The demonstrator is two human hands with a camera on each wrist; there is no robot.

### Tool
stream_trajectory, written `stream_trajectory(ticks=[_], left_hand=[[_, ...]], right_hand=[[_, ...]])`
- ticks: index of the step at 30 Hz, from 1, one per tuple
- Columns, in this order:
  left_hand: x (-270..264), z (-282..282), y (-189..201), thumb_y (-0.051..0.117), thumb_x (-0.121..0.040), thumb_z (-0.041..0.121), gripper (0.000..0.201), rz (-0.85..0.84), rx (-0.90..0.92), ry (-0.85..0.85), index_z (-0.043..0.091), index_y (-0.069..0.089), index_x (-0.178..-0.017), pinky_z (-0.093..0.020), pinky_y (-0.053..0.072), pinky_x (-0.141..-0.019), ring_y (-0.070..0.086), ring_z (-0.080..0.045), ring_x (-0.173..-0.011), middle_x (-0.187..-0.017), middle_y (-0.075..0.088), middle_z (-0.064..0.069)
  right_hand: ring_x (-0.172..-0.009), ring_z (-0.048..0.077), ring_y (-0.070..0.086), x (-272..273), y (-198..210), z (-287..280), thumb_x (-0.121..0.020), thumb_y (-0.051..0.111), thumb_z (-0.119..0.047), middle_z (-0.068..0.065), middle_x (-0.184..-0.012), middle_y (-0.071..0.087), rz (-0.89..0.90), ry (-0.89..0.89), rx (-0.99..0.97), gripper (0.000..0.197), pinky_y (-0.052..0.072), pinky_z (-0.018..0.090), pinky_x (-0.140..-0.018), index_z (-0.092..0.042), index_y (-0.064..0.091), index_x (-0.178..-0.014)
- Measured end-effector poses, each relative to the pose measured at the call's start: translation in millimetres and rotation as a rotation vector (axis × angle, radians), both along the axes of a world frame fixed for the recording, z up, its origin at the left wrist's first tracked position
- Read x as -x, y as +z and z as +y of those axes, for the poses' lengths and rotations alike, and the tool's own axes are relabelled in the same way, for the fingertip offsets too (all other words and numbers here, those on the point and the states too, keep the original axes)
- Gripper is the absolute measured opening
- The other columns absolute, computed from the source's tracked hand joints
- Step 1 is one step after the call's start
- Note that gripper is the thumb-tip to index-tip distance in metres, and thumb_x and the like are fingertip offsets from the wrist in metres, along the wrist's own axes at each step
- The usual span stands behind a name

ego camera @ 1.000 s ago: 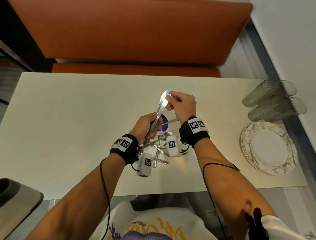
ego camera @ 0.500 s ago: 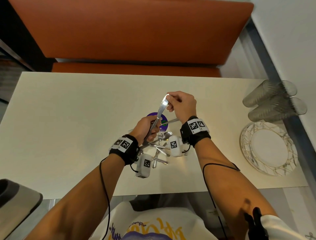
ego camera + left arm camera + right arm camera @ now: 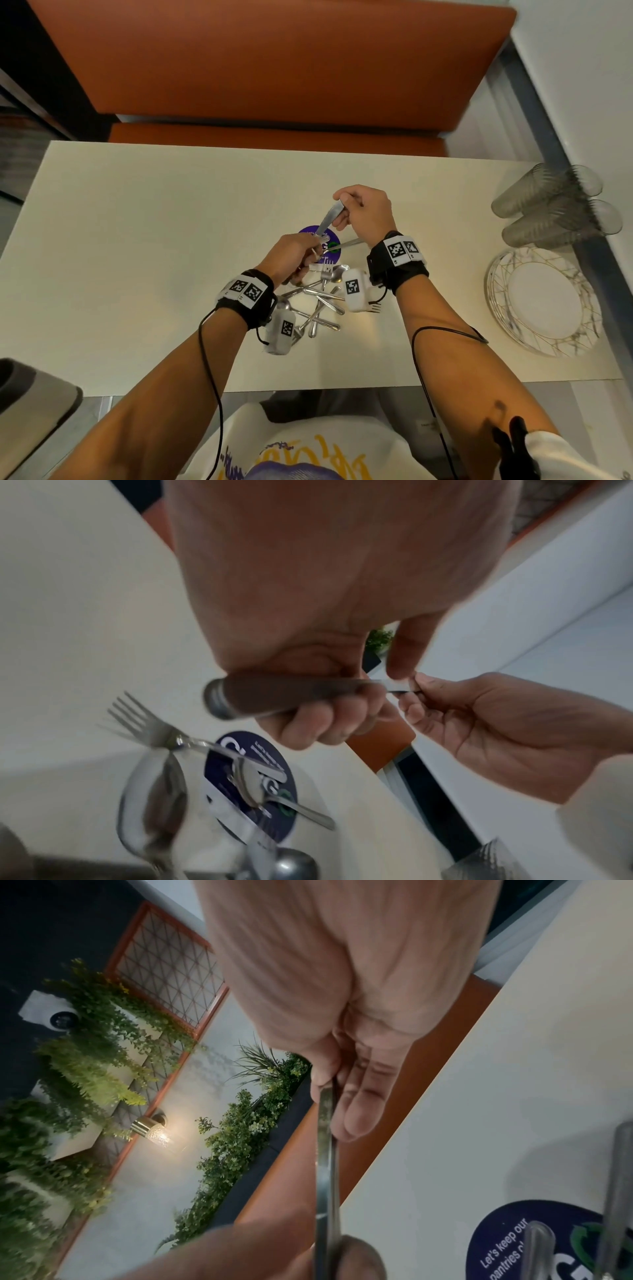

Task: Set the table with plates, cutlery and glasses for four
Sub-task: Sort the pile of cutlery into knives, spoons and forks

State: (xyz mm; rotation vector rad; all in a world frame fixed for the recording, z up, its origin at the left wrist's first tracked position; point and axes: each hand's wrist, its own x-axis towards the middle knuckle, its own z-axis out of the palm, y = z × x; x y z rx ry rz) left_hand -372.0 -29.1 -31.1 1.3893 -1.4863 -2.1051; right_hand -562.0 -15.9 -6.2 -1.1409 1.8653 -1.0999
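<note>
Cream table [image 3: 137,240] is bare of settings; plates [image 3: 544,303] and glasses [image 3: 555,205] wait stacked far right. We judge we're sorting the cutlery pile [image 3: 318,301] at near centre. Our left hand [image 3: 291,255] grips a knife [image 3: 329,216] handle, our right hand [image 3: 363,210] pinches its blade; next, carry it to a place. The purple sticker [image 3: 534,1240] reads "Let's keep our pantries…".

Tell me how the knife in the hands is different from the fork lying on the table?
The knife is lifted off the table, with the left hand round its handle and the right hand pinching its blade end; the fork lies untouched in the cutlery pile. The knife ends in a flat blade, the fork in prongs. Both are shiny silver metal.
</note>
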Motion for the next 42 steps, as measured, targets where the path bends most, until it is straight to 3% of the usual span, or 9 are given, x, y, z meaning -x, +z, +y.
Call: stream_trajectory(ticks=[4, 10, 13, 16, 23, 26, 33, 38, 42], left_hand=[[-15, -8, -11, 0.073, -0.092, 0.021, 0.011, -0.232, 0.436, -0.035, 0.021, 0.067, -0.101, -0.024, 0.052, -0.063, 0.065, -0.017, -0.069, -0.082, 0.066, 0.002], [-34, -33, -25, 0.077, -0.088, 0.008, 0.015, -0.303, 0.720, 0.028, 0.014, 0.075, -0.101, -0.016, 0.057, -0.065, 0.070, -0.016, -0.077, -0.089, 0.074, -0.001], [-31, -50, -32, 0.075, -0.088, 0.009, 0.014, -0.396, 0.825, -0.065, 0.014, 0.079, -0.100, -0.030, 0.059, -0.079, 0.069, -0.020, -0.079, -0.090, 0.075, -0.003], [-27, -64, -39, 0.069, -0.091, 0.011, 0.013, -0.487, 0.877, -0.185, 0.013, 0.080, -0.099, -0.041, 0.056, -0.081, 0.065, -0.024, -0.082, -0.088, 0.072, -0.007], [-13, -96, -60, 0.066, -0.093, 0.012, 0.016, -0.619, 0.899, -0.380, 0.012, 0.081, -0.100, -0.045, 0.055, -0.076, 0.064, -0.034, -0.085, -0.097, 0.066, -0.013], [-4, -105, -68, 0.064, -0.095, 0.014, 0.018, -0.658, 0.881, -0.403, 0.016, 0.081, -0.102, -0.046, 0.056, -0.076, 0.063, -0.032, -0.086, -0.101, 0.064, -0.011], [1, -109, -85, 0.068, -0.091, 0.009, 0.017, -0.634, 0.874, -0.416, 0.017, 0.083, -0.091, -0.045, 0.054, -0.073, 0.059, -0.032, -0.085, -0.089, 0.065, -0.011], [1, -108, -87, 0.074, -0.090, 0.008, 0.008, -0.618, 0.879, -0.350, 0.011, 0.081, -0.088, -0.044, 0.052, -0.075, 0.061, -0.031, -0.083, -0.088, 0.067, -0.012], [1, -107, -91, 0.074, -0.087, 0.004, 0.013, -0.610, 0.865, -0.309, 0.007, 0.080, -0.099, -0.042, 0.053, -0.079, 0.061, -0.032, -0.090, -0.094, 0.069, -0.014]], right_hand=[[-0.061, 0.027, 0.074, 9, -5, -1, -0.104, 0.051, -0.009, 0.011, -0.069, 0.073, -0.040, -0.143, 0.011, 0.022, 0.065, 0.044, -0.070, -0.003, 0.072, -0.105], [-0.066, 0.032, 0.076, 25, -26, -2, -0.103, 0.053, -0.008, 0.017, -0.079, 0.076, -0.227, -0.356, -0.035, 0.021, 0.065, 0.045, -0.072, -0.007, 0.074, -0.099], [-0.069, 0.031, 0.077, 26, -39, -2, -0.103, 0.053, -0.006, 0.020, -0.087, 0.076, -0.339, -0.375, -0.097, 0.020, 0.065, 0.044, -0.074, 0.000, 0.073, -0.105], [-0.071, 0.031, 0.077, 31, -54, -5, -0.101, 0.057, -0.004, 0.021, -0.090, 0.077, -0.407, -0.396, -0.180, 0.018, 0.065, 0.042, -0.076, 0.002, 0.073, -0.104], [-0.075, 0.026, 0.075, 51, -90, -13, -0.087, 0.076, -0.011, 0.012, -0.087, 0.078, -0.201, -0.219, -0.359, 0.013, 0.064, 0.045, -0.083, -0.008, 0.079, -0.100], [-0.085, 0.029, 0.074, 59, -94, -17, -0.081, 0.080, -0.012, 0.009, -0.092, 0.078, 0.148, 0.051, -0.374, 0.016, 0.061, 0.041, -0.084, -0.010, 0.079, -0.097], [-0.088, 0.011, 0.057, 71, -120, -18, -0.093, 0.072, -0.009, 0.002, -0.111, 0.056, 0.359, 0.252, -0.300, 0.016, 0.046, 0.003, -0.073, -0.007, 0.074, -0.109], [-0.097, 0.017, 0.055, 70, -131, -13, -0.092, 0.073, -0.011, 0.003, -0.108, 0.055, 0.451, 0.320, -0.249, 0.018, 0.054, 0.029, -0.091, -0.007, 0.073, -0.109], [-0.100, 0.019, 0.055, 68, -131, -12, -0.090, 0.074, -0.011, 0.002, -0.106, 0.057, 0.469, 0.330, -0.202, 0.017, 0.055, 0.034, -0.091, -0.009, 0.072, -0.107]])
